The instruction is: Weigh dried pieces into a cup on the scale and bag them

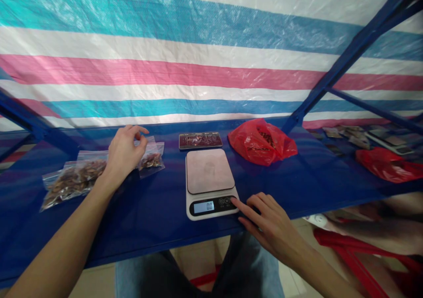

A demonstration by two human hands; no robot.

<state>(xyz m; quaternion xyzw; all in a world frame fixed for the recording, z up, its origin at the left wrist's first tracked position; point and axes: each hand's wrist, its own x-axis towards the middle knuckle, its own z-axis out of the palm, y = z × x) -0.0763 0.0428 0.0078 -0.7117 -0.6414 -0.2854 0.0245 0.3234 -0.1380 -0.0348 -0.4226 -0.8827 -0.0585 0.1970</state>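
Observation:
A white kitchen scale [210, 171] sits on the blue shelf, its lit display reading 0.0. My right hand [269, 221] touches the right end of its button panel with the index finger; the other fingers are loosely bent and hold nothing. Over on the left, my left hand [127, 148] is raised beside a small zip bag [151, 160] of brown dried pieces, partly covering it. A gap shows between its thumb and index finger. Several filled zip bags [74, 176] lie overlapping under and left of my left forearm.
Behind the scale lies a dark phone [200, 140]. A red plastic bag [262, 141] with brown pieces stands open to its right. Blue posts [310, 99] and a striped sheet [185, 75] bound the shelf. At far right are another red bag [390, 163] and a person's arm [366, 229].

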